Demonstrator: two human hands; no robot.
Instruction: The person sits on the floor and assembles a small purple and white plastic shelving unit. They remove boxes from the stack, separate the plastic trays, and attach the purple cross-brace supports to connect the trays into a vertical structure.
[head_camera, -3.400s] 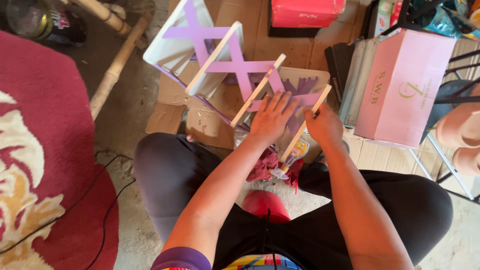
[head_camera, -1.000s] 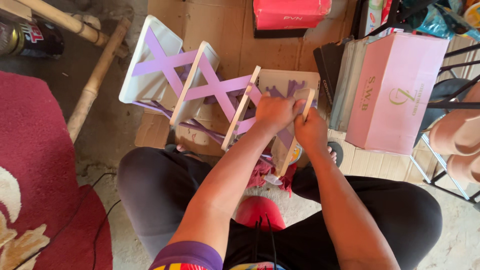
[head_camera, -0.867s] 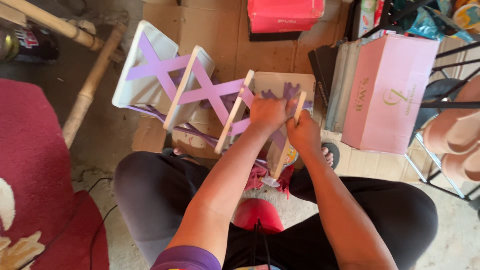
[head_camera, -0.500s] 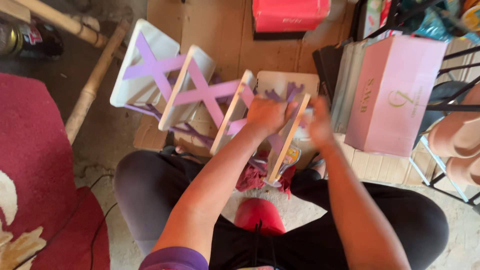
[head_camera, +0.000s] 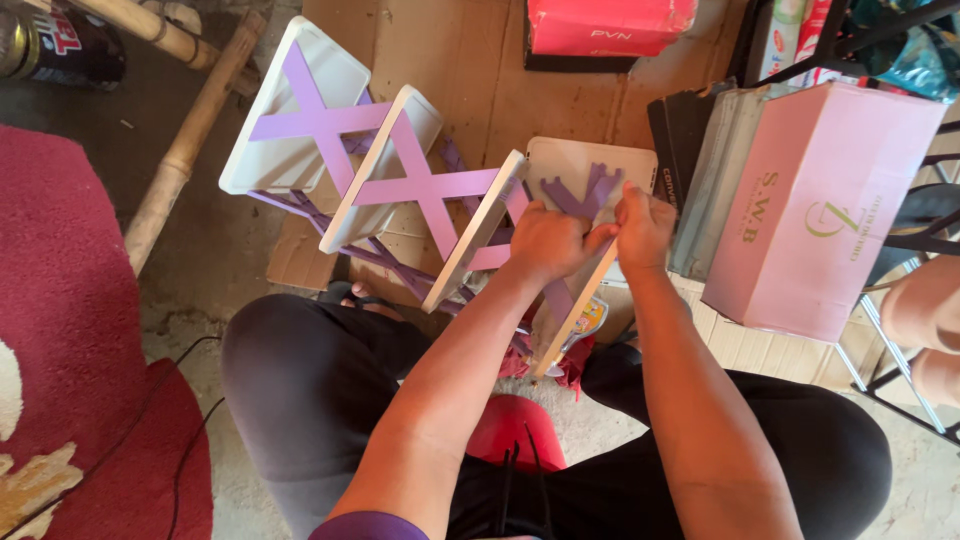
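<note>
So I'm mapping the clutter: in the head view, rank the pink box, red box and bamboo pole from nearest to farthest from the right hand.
From the right hand:
1. Pink box, just right.
2. Red box, top centre.
3. Bamboo pole, far left.

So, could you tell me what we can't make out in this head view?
- Purple strut ends: covered by the left hand and right hand.
- Rack's underside: hidden by its own white shelves.
- Red object: hidden between the legs.
- Pink box: base hidden by the box itself.
</note>
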